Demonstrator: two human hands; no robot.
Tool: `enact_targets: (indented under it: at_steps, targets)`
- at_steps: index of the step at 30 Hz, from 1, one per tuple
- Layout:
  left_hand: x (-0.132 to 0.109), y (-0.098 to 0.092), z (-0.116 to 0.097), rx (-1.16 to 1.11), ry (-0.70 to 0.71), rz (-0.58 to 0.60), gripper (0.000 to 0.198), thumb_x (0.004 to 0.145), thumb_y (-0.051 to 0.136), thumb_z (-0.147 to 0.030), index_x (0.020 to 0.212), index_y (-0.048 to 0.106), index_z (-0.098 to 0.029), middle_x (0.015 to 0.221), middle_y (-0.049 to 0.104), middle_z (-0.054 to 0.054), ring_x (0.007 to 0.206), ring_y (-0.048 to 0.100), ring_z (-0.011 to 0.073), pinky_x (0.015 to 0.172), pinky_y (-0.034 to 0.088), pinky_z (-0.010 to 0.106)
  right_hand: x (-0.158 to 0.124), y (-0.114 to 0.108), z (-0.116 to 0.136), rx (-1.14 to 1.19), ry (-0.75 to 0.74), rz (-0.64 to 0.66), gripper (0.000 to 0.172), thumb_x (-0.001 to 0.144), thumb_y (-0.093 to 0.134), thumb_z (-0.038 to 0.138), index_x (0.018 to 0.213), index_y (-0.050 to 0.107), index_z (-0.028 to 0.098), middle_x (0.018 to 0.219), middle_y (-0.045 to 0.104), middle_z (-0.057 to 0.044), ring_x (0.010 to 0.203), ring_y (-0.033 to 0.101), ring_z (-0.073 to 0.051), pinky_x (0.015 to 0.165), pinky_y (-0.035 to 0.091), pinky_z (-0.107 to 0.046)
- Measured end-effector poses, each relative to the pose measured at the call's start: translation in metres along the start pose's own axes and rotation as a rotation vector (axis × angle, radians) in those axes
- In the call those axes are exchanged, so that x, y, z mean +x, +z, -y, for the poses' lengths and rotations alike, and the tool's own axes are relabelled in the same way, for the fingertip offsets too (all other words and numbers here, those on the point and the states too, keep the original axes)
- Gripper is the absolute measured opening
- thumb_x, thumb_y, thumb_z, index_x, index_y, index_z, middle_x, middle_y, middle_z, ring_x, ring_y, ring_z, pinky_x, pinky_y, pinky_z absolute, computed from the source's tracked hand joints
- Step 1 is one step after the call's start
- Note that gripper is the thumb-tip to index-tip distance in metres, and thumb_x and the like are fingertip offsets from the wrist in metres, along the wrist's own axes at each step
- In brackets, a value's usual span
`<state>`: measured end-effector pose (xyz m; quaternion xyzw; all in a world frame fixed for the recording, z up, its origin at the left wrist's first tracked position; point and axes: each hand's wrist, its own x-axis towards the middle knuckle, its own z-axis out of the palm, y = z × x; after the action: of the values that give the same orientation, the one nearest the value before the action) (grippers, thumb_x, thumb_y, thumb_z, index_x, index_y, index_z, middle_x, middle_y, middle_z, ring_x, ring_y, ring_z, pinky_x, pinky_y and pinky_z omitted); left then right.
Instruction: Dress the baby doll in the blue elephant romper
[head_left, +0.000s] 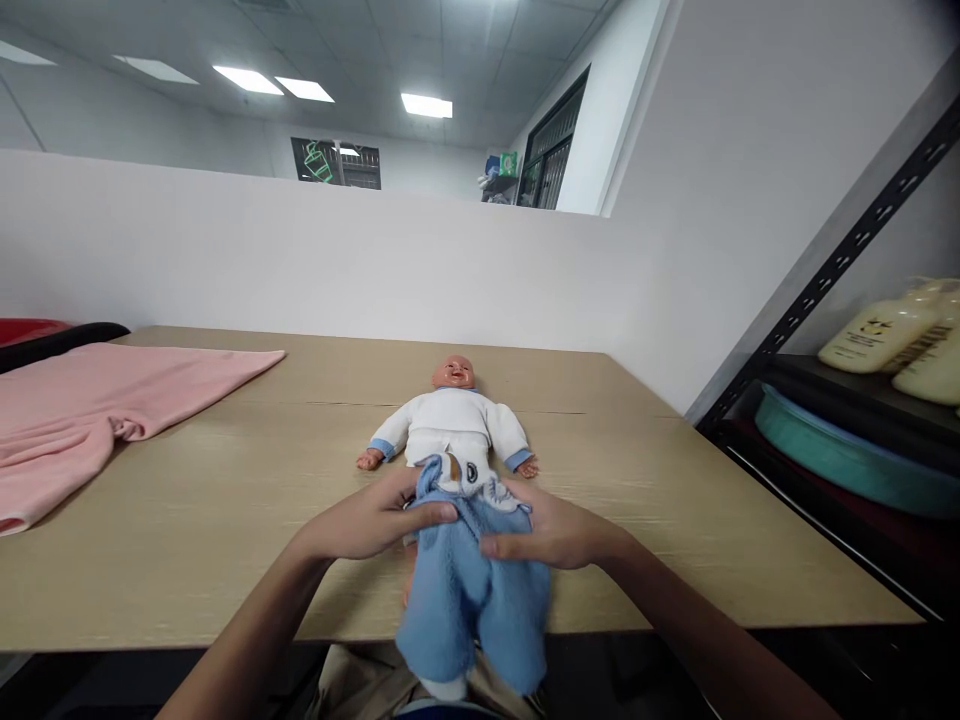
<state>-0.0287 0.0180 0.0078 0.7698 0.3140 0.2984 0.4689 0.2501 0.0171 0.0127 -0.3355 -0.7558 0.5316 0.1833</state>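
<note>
1. Doll (454,420): lies face up at mid-table (225,520), head toward 12 o'clock, in a white top.
2. Trousers (472,590): blue, on the doll's legs, with the waist at its hips and the leg ends hanging past the near table edge at 6 o'clock.
3. Left hand (367,525): fingers closed on the waist at the trousers' 9 o'clock side.
4. Right hand (551,535): fingers closed on the waist at the 3 o'clock side.
5. Pink cloth (75,410): lies at the doll's 9 o'clock, well apart.
6. Rack (825,270): stands at 3 o'clock and holds bottles (877,335) and a teal basin (840,450).
</note>
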Motion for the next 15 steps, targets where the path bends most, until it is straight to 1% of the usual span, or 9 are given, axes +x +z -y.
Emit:
enact_targets:
  at_steps: [1, 3, 5, 7, 9, 10, 12, 13, 15]
  targets:
    - [0.001, 0.001, 0.001, -0.018, -0.008, -0.004, 0.045, 0.098, 0.067, -0.065, 0.096, 0.069, -0.021, 0.094, 0.066, 0.002, 0.091, 0.057, 0.0204, 0.087, 0.051, 0.03, 0.0, 0.0, -0.003, 0.055, 0.033, 0.103, 0.071, 0.086, 0.085, 0.059, 0.143, 0.065, 0.021, 0.135, 0.076, -0.01, 0.125, 0.07, -0.03, 0.111, 0.055, -0.046]
    - [0.0, 0.003, 0.006, -0.088, -0.029, 0.006, 0.052, 0.098, 0.063, -0.072, 0.099, 0.069, -0.02, 0.1, 0.068, 0.004, 0.095, 0.059, 0.0217, 0.09, 0.051, 0.032, 0.0, 0.0, -0.006, 0.103, 0.049, 0.239, 0.065, 0.08, 0.089, 0.059, 0.13, 0.073, 0.021, 0.123, 0.079, -0.008, 0.113, 0.075, -0.029, 0.104, 0.059, -0.044]
    - [-0.002, 0.005, 0.013, -0.164, -0.05, 0.03, 0.06, 0.097, 0.058, -0.078, 0.098, 0.07, -0.019, 0.1, 0.069, 0.005, 0.094, 0.059, 0.0224, 0.088, 0.052, 0.033, -0.001, 0.002, -0.004, 0.101, 0.014, 0.264, 0.055, 0.083, 0.087, 0.058, 0.123, 0.076, 0.021, 0.118, 0.08, -0.007, 0.109, 0.075, -0.027, 0.103, 0.059, -0.042]
    - [-0.006, 0.006, 0.021, -0.211, -0.065, 0.072, 0.069, 0.093, 0.056, -0.085, 0.091, 0.069, -0.018, 0.09, 0.065, 0.004, 0.085, 0.057, 0.0204, 0.078, 0.051, 0.031, -0.002, 0.007, -0.001, 0.101, -0.045, 0.214, 0.047, 0.091, 0.08, 0.058, 0.122, 0.077, 0.023, 0.119, 0.079, -0.007, 0.114, 0.073, -0.027, 0.107, 0.057, -0.042]
    - [-0.011, 0.005, 0.026, -0.257, -0.069, 0.171, 0.075, 0.083, 0.063, -0.092, 0.088, 0.068, -0.017, 0.083, 0.06, 0.002, 0.076, 0.053, 0.0178, 0.07, 0.049, 0.029, -0.002, 0.015, 0.004, 0.088, -0.081, 0.155, 0.045, 0.097, 0.072, 0.062, 0.12, 0.079, 0.024, 0.119, 0.079, -0.006, 0.119, 0.071, -0.027, 0.111, 0.054, -0.042]
    - [-0.013, 0.004, 0.028, -0.281, -0.065, 0.244, 0.076, 0.076, 0.07, -0.092, 0.089, 0.069, -0.017, 0.082, 0.06, 0.002, 0.075, 0.053, 0.0176, 0.069, 0.049, 0.029, -0.002, 0.019, 0.006, 0.072, -0.087, 0.133, 0.046, 0.098, 0.069, 0.064, 0.12, 0.079, 0.025, 0.119, 0.079, -0.006, 0.12, 0.07, -0.027, 0.113, 0.054, -0.042]
    - [-0.016, 0.001, 0.028, -0.306, -0.07, 0.391, 0.077, 0.066, 0.083, -0.087, 0.095, 0.072, -0.017, 0.086, 0.064, 0.003, 0.08, 0.059, 0.0206, 0.074, 0.054, 0.031, -0.001, 0.029, 0.009, 0.039, -0.094, 0.081, 0.05, 0.099, 0.064, 0.067, 0.122, 0.08, 0.026, 0.122, 0.079, -0.006, 0.124, 0.069, -0.028, 0.117, 0.051, -0.044]
    - [-0.016, 0.0, 0.027, -0.3, -0.082, 0.437, 0.075, 0.065, 0.087, -0.083, 0.098, 0.074, -0.017, 0.089, 0.068, 0.004, 0.085, 0.063, 0.0233, 0.078, 0.056, 0.033, 0.0, 0.033, 0.01, 0.028, -0.093, 0.048, 0.052, 0.1, 0.062, 0.068, 0.125, 0.079, 0.026, 0.125, 0.079, -0.006, 0.126, 0.068, -0.028, 0.119, 0.05, -0.045]
    - [-0.018, -0.002, 0.025, -0.263, -0.101, 0.454, 0.069, 0.069, 0.091, -0.073, 0.107, 0.075, -0.017, 0.101, 0.073, 0.006, 0.098, 0.067, 0.0279, 0.089, 0.059, 0.036, 0.002, 0.038, 0.01, 0.029, -0.084, -0.011, 0.055, 0.101, 0.061, 0.068, 0.129, 0.078, 0.025, 0.127, 0.078, -0.007, 0.123, 0.069, -0.028, 0.117, 0.051, -0.045]
